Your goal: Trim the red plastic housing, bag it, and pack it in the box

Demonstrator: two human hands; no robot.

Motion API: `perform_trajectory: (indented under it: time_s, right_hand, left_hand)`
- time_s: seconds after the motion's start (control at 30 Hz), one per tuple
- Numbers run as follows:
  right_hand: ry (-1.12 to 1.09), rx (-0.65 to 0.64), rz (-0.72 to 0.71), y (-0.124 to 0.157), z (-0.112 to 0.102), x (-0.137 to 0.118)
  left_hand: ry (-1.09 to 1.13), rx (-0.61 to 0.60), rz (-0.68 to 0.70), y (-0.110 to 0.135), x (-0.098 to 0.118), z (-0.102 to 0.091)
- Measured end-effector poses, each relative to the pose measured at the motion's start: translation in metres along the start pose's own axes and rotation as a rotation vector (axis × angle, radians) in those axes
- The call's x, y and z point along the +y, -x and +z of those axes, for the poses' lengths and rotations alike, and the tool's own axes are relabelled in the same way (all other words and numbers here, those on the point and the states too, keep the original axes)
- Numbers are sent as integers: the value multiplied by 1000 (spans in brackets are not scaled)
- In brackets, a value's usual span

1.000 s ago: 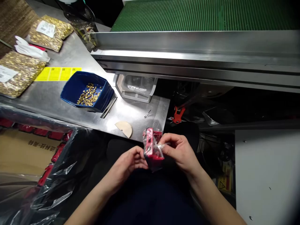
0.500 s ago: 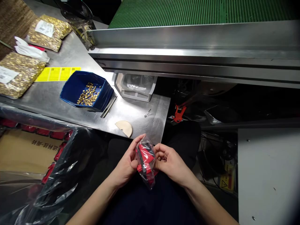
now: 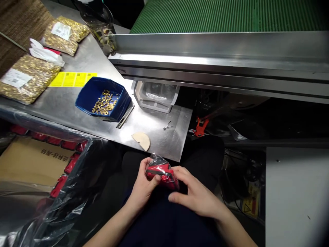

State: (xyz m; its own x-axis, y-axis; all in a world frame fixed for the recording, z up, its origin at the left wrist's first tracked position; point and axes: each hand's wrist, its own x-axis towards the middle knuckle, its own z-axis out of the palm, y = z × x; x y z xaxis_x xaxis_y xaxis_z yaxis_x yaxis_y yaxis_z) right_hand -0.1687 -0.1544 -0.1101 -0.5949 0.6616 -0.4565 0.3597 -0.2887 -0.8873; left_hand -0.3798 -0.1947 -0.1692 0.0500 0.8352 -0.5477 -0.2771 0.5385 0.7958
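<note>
My left hand (image 3: 144,181) is closed around a red-and-black part in a clear plastic bag (image 3: 161,172), its thumb pressing the near side. What the part is I cannot make out. The bag is held over my lap, just below the bench's front edge. On its right side my right hand (image 3: 194,192) has the fingers stretched out against the part, with the thumb spread apart from it. A half-round wooden piece (image 3: 142,140) lies on the metal bench (image 3: 164,144) beyond my hands.
A blue bin (image 3: 84,97) holds small brass pieces, with a pen-like tool (image 3: 125,116) beside it. Bags of brass parts (image 3: 36,73) lie at left. A plastic-lined box (image 3: 33,164) contains red parts. A metal rail (image 3: 205,48) edges a green ribbed belt (image 3: 205,15).
The bagged part has turned from upright to lying more sideways. My left thumb has come over its near side, and my right hand has loosened, its thumb now spread away.
</note>
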Motion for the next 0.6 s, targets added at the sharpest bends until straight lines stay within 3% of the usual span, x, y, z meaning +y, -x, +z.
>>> perform_trajectory:
  time_s: [0.1, 0.27, 0.37, 0.47, 0.6]
  right_hand:
    - [89, 93, 29, -5, 5, -4]
    - [180, 21, -13, -8, 2, -18]
    - [129, -58, 19, -11, 4, -22]
    - [41, -94, 86, -19, 13, -11]
    - [4, -102, 142, -31, 27, 14]
  left_hand:
    - [-105, -67, 47, 1, 7, -12]
    - [-422, -319, 212, 7, 32, -33]
    - [-463, -457, 239, 16, 48, -38]
    - [-510, -439, 286, 29, 61, -39]
    - [-836, -361, 355, 49, 70, -42]
